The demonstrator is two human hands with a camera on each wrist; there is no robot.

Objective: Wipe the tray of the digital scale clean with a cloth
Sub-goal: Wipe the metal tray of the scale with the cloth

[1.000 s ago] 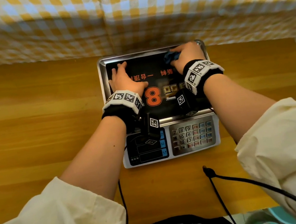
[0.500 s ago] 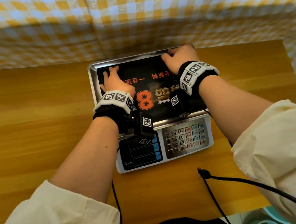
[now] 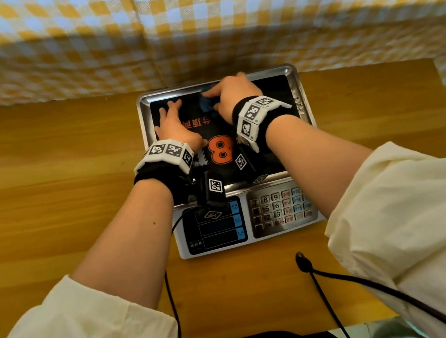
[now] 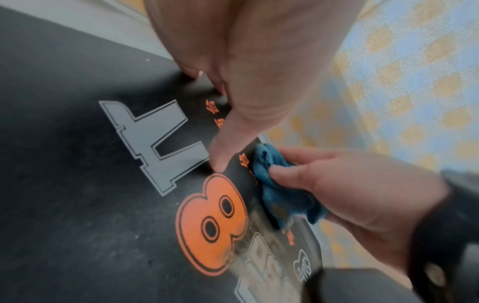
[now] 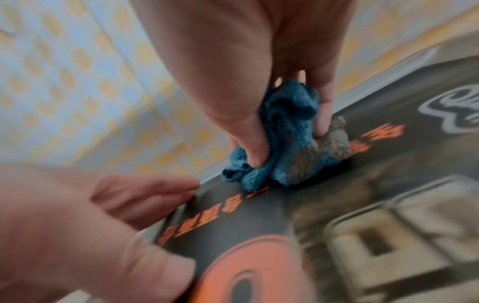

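The head camera looks steeply down from above at the bench [image 3: 45,197], the scale [image 3: 248,217] near centre, its tray [image 3: 295,90] toward 12 o'clock. Each wrist camera sits very close over the tray, looking along its own hand. All three views share the tray's black printed surface and the blue cloth [image 4: 282,196].

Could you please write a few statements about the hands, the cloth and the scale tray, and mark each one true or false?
1. The right hand grips a blue cloth. True.
2. The cloth is spotless. False: part of it is stained brown.
3. The left hand rests on the tray. True.
4. The left hand holds a second cloth. False: it holds nothing.
5. The scale's keypad lies on the far side of the tray. False: it faces the person.
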